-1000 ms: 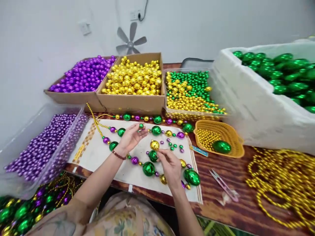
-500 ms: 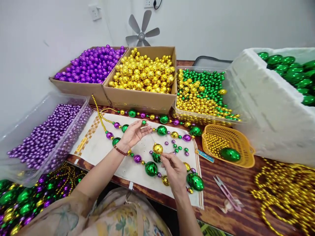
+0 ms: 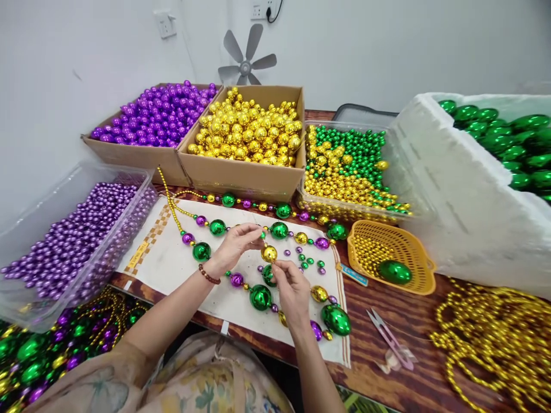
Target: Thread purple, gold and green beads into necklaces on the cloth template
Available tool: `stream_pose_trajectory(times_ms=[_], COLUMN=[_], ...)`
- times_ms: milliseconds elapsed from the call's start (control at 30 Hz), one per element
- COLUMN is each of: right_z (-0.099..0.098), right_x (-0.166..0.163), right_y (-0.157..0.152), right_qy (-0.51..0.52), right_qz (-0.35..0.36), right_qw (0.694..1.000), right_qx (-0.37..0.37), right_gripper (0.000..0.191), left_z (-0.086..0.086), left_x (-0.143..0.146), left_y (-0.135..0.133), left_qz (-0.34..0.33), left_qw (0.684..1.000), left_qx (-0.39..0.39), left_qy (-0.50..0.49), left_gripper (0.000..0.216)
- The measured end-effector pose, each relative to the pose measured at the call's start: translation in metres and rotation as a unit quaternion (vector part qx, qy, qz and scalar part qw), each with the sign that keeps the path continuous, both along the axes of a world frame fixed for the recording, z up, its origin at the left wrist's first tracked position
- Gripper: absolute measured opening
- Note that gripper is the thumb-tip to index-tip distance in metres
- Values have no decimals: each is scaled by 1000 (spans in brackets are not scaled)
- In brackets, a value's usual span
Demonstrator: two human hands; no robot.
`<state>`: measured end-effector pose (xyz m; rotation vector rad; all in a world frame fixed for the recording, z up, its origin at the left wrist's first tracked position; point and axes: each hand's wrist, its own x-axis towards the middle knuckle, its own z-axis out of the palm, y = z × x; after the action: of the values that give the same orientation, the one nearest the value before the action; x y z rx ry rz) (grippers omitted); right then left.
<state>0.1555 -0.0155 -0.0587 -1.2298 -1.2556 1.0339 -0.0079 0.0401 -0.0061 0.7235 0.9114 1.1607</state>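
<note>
Step in hand, as I read it: seating one gold bead [image 3: 269,253] on the strand being built up on the white cloth [image 3: 172,269].

- Bead location: it's hanging just above the cloth, between both hands, near the loose small beads [image 3: 308,261] and just above the strand's large green bead [image 3: 260,297].
- Left hand [image 3: 232,248]: thumb and forefinger are closing together at the bead's upper left edge, fingertips [image 3: 257,234] touching it. The other fingers are curling loosely with nothing else in them. It looks like a pinch on the bead, but the thread is too fine to resolve here.
- Right hand [image 3: 293,292]: the fingertips [image 3: 278,267] are pinching tight right under the bead, touching its underside. The remaining fingers are folding in and aren't touching the beads below.
- Doing it well, my take:
  - Both pinches should be sitting right at the bead, so the thread is running short and straight through the hole.
  - The wrists should be staying above the cloth, so the laid-out strand isn't getting dragged.
  - The bead should be sliding down flush with its neighbour without tugging the finished section near the bench [image 3: 387,373] edge.
- Risk: a smooth round bead is slipping easily out of a fingertip pinch. Working over the cloth is stopping it from rolling.
- The snips [image 3: 390,331] and the yellow basket [image 3: 424,267] are lying off to the right, well clear of both hands.
</note>
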Motion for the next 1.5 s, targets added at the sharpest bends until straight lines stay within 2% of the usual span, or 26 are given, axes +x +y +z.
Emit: stream_pose_trajectory(times_ms=[167,300,433,533,600,667,733,833,900,967,1033,1167,1267,1367,1500], right_z=[2,7,8,9,12,15,19,27,32,37,40,41,40,43,54], right_x=[-9,-12,-19,-20,-14,-1,14,30,35,36,35,30,31,38,50], right_y=[10,15,17,18,22,29,38,54,62,67,70,70,72,79,86], right_qy=[59,116,164,171,139,90,54,51,84,138,179,154,165,201,192], right_qz=[0,9,-22,-7,13,-3,-31,-2,-10,-45,-44,26,4,-6,49], right_qw=[997,988,979,979,984,992,996,998,996,989,983,988,986,979,980], right_qx=[-45,-98,-116,-110,-107,-92,-66,-33,-14,-1,-5,-10,-6,-20,-12], right_gripper=[20,26,29,31,33,33,33,29,26,28,30,27,31,37,37], left_z=[0,0,-7,-12,-14,-14,-13,-11,-9,-7,-4,3,6,4,-4], left_x=[9,14,28,39,42,42,41,40,41,40,38,33,31,30,30], left_y=[-3,2,3,7,12,17,20,18,16,16,19,30,35,36,40], left_qz=[-4,-22,-4,43,76,56,-22,-105,-121,-142,-165,-213,-242,-251,-243], left_qw=[999,997,994,997,997,990,959,870,823,803,804,846,851,851,873], left_qx=[39,3,-17,-5,31,85,156,270,319,338,337,286,271,264,229], left_qy=[4,-74,-104,-69,-8,98,234,400,454,470,461,397,379,378,356], left_gripper=[28,30,30,29,26,25,25,24,24,26,29,30,30,30,27])
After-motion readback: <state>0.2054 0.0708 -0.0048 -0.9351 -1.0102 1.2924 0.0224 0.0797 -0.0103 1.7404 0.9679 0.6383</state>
